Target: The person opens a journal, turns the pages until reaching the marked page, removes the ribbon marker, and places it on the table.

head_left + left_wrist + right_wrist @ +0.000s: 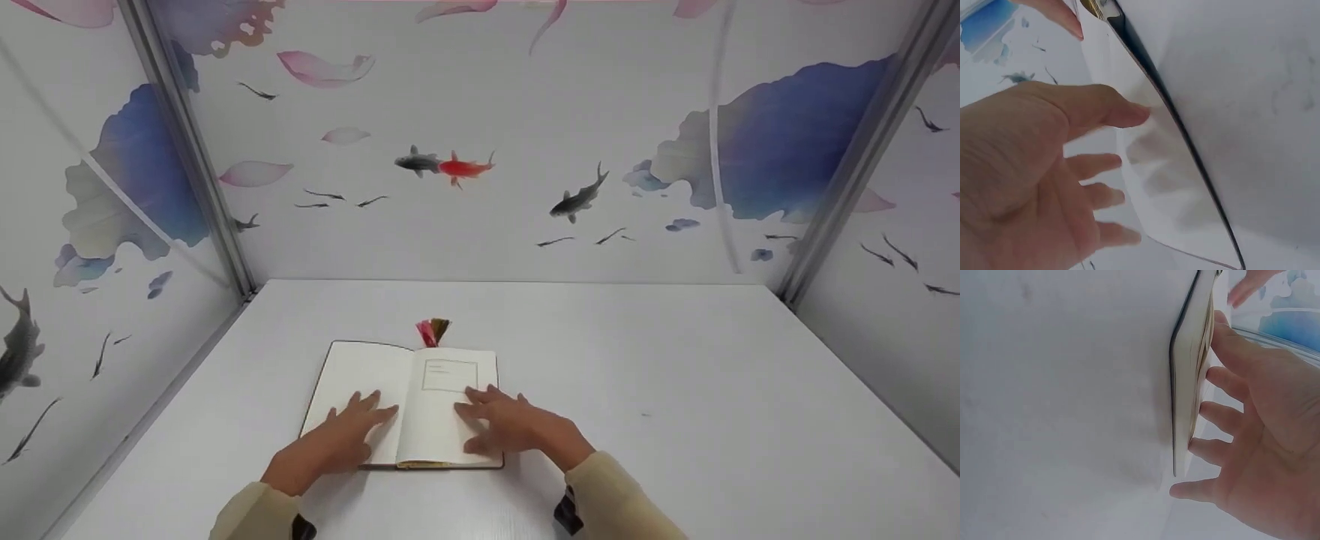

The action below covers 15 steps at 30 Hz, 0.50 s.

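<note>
An open notebook (pixel 367 367) with cream pages and a dark cover lies on the white table. A printed box with short lines marks its right page. Over the left page is my left hand (pixel 341 435), fingers spread; in the left wrist view its thumb reaches toward the page near the notebook's lower edge (pixel 1185 138). My right hand (pixel 514 424) rests on the right page with its fingers spread, fingertips at the paper. The right wrist view shows the page block (pixel 1188 382) from the side, with the right hand's fingertips along it. Neither hand grips anything.
Red and olive tassels (pixel 433 331) stick out past the notebook's top edge. The white table (pixel 660 360) is enclosed by panels (pixel 495 225) printed with fish, petals and blue leaves. Metal posts (pixel 191 150) stand at the back corners.
</note>
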Available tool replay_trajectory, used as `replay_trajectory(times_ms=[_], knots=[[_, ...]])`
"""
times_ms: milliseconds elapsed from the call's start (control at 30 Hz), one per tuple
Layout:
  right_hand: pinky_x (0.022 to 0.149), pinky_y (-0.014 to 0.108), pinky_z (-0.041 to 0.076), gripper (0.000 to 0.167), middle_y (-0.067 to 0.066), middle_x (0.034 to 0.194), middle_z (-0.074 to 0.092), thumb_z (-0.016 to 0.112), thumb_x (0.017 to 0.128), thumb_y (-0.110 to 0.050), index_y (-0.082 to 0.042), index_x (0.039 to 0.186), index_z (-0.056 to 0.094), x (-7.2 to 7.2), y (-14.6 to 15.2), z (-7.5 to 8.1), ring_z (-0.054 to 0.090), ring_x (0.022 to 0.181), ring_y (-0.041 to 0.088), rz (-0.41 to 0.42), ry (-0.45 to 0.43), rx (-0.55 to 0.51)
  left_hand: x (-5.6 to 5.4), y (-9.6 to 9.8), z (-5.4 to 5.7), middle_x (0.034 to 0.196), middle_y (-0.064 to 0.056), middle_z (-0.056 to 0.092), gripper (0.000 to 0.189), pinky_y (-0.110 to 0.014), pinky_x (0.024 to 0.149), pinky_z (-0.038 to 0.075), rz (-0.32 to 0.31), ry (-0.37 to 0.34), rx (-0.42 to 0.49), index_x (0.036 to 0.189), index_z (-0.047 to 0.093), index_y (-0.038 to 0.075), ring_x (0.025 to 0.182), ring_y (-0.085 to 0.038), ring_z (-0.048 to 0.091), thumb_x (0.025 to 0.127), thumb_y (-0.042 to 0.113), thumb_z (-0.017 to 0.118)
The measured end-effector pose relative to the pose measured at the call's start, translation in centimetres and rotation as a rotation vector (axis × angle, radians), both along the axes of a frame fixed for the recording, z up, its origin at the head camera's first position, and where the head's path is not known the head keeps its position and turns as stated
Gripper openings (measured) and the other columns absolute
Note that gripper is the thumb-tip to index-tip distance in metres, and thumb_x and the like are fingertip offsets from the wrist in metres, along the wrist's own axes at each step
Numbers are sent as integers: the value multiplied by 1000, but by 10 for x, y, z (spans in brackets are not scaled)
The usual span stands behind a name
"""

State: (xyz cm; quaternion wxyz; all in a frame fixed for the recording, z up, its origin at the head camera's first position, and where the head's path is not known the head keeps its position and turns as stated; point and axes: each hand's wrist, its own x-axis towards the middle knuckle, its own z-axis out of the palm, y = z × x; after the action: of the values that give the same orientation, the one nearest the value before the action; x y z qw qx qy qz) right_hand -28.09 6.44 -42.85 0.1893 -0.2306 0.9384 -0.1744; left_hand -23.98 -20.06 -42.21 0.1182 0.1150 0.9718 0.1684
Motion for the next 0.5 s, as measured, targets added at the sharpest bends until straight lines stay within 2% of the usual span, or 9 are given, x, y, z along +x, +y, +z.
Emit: replay_trajectory(times_ms=[100,267,400,500], knots=[[125,58,15,64,-5,167,27,69,93,-43,-35,151,44,-2,2,0,15,158,27,9,-14,-3,-7,2,-1,165,-19,27,57,-71,119,11,-4,-55,34,150,47,14,153,-48,15,95,2,59],[124,55,22,65,-10,167,24,68,93,-46,-38,152,41,-7,10,0,13,159,23,40,-46,-8,-17,7,-4,166,-15,25,56,-78,113,10,-10,-64,0,153,43,20,153,-50,13,101,33,59],[124,54,24,67,-11,168,23,68,92,-47,-38,152,41,-10,18,1,13,159,22,67,-51,-18,-22,9,-7,168,-16,17,70,-81,111,9,-3,-94,12,157,35,21,153,-52,8,98,53,55],[123,55,24,69,-12,168,22,69,91,-49,-39,153,40,-9,20,-1,12,159,21,69,-60,-19,-25,11,-10,169,-17,12,76,-82,110,7,9,-119,6,158,31,23,153,-53,5,96,61,54]])
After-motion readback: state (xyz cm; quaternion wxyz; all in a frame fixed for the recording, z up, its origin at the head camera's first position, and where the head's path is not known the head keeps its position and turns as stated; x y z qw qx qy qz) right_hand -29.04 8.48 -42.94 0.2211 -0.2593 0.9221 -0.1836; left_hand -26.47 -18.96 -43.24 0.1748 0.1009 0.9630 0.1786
